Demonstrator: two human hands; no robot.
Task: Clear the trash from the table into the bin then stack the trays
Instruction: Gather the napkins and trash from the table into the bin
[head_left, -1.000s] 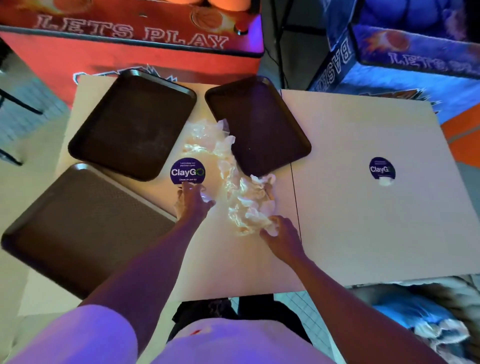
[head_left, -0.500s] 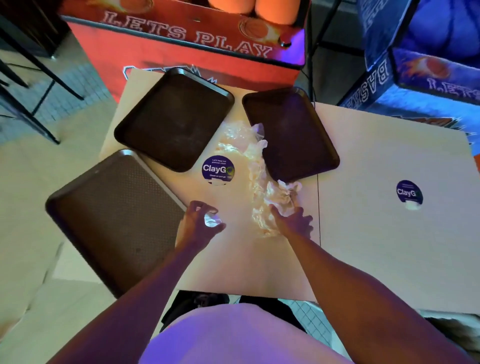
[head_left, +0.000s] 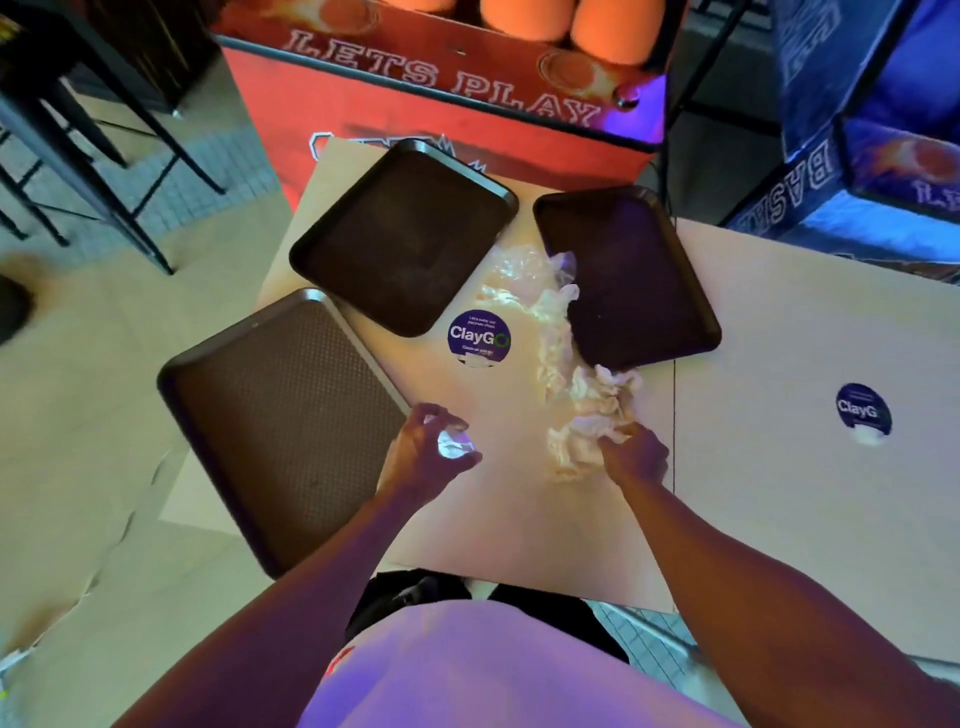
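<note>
"ClayGo" sticker (head_left: 479, 338); "LETS PLAY" cabinet (head_left: 441, 78)

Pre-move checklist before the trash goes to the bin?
1. Left hand closed on small wad: ok.
2. Right hand gripping tissue pile: ok, though only its near end.
3. All trash gathered: not ok, clear plastic lies loose between trays.
4. Trays empty: ok for the left tray and far tray; tissue overlaps the right tray edge.
5. Bin location: cannot tell, not in view.
</note>
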